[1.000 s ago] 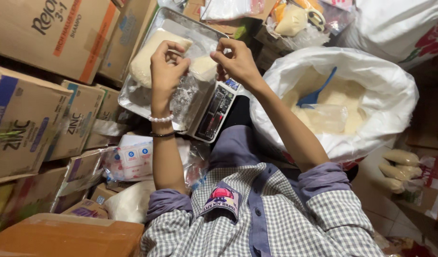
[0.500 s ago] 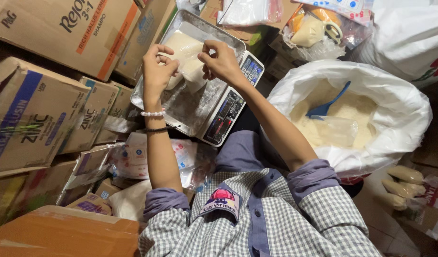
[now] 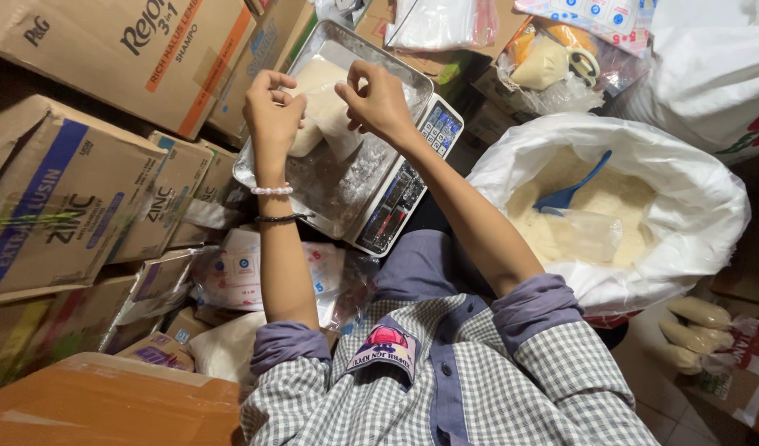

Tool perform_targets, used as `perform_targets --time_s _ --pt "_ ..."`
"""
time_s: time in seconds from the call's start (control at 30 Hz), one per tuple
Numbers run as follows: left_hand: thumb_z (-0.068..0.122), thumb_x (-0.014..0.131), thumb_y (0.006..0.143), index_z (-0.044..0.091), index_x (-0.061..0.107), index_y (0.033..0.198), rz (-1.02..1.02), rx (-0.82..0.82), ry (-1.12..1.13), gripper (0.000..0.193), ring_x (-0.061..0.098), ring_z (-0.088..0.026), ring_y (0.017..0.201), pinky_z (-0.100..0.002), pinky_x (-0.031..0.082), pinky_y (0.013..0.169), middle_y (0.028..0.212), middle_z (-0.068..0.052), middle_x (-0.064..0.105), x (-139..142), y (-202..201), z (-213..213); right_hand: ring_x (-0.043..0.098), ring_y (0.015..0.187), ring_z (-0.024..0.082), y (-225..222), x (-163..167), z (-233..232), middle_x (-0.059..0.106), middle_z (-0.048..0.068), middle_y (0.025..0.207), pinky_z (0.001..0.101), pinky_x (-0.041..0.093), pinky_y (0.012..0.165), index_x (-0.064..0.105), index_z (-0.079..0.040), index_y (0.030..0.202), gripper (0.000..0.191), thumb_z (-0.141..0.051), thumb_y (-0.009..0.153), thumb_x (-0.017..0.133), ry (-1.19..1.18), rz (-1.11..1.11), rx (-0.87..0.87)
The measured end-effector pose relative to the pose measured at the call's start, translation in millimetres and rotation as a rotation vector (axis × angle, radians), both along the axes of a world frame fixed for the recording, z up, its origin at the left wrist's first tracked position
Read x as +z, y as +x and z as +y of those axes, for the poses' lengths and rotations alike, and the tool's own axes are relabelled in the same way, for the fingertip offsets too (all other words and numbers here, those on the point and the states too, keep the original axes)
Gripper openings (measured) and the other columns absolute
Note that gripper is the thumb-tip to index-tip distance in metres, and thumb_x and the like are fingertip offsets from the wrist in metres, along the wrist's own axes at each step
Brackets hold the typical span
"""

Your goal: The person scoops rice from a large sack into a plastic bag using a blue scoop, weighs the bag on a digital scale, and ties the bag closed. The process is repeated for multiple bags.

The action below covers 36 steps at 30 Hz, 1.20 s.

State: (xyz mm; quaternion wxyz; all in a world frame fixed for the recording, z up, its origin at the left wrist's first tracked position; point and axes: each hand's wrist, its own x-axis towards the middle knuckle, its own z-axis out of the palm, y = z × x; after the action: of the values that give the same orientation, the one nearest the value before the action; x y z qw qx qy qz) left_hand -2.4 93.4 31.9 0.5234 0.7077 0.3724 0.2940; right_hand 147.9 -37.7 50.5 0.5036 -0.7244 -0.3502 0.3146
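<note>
A clear plastic bag of pale powder rests on the metal pan of an electronic scale. My left hand pinches the bag's left top edge, with a bead bracelet and a dark band on its wrist. My right hand pinches the bag's right top edge. Both hands hold the bag's mouth above the pan.
A big white sack of the same pale powder stands at right with a blue scoop stuck in it. Cardboard boxes crowd the left. Filled small bags lie at lower right, packets below the scale.
The view has shifted, so scale and hands sit lower in frame. Both hands stay on the bag's top, now closer together over the powder.
</note>
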Motion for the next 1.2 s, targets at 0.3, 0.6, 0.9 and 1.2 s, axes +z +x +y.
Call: perform_targets --time_s 0.3,0.6,0.9,1.2 --pt "0.015 0.089 0.083 0.004 0.063 0.101 0.122 0.03 0.27 0.034 0.059 -0.014 0.06 -0.032 0.047 0.058 0.067 -0.004 0.057 11.9 7.7 -18.6 0.072 0.047 0.016 -3.2 8.6 -7.9 0.07 0.008 0.058 0.0303 0.053 0.045 0.056 -0.007 0.098 0.052 -0.057 0.091 0.071 -0.133 -0.245 -0.083" --pt "0.014 0.08 0.095 0.005 0.064 0.102 0.032 0.04 0.351 0.019 0.057 -0.015 0.068 -0.034 0.048 0.064 0.073 -0.003 0.057 40.0 -3.0 -49.8 0.069 0.047 0.014 -0.9 30.6 -39.6 0.068 0.005 0.058 0.0303 0.05 0.045 0.062 -0.009 0.1 0.052 -0.061 0.094 0.064 -0.158 -0.195 -0.129" --pt "0.016 0.076 0.096 0.006 0.065 0.101 0.066 -0.012 0.282 0.015 0.06 -0.016 0.065 -0.033 0.048 0.06 0.07 -0.002 0.06 55.0 -3.3 -75.4 0.07 0.051 0.013 -5.6 31.3 -55.6 0.071 0.004 0.061 0.029 0.049 0.049 0.066 -0.011 0.098 0.05 -0.06 0.096 0.064 -0.186 -0.265 -0.109" --pt "0.017 0.076 0.095 0.007 0.065 0.102 0.151 -0.058 0.229 0.016 0.061 -0.014 0.063 -0.032 0.047 0.059 0.069 -0.002 0.061 56.0 -5.3 -89.1 0.072 0.059 0.014 -4.4 27.5 -76.8 0.072 0.005 0.065 0.0302 0.05 0.056 0.066 -0.01 0.099 0.045 -0.055 0.098 0.066 -0.154 -0.318 -0.067"
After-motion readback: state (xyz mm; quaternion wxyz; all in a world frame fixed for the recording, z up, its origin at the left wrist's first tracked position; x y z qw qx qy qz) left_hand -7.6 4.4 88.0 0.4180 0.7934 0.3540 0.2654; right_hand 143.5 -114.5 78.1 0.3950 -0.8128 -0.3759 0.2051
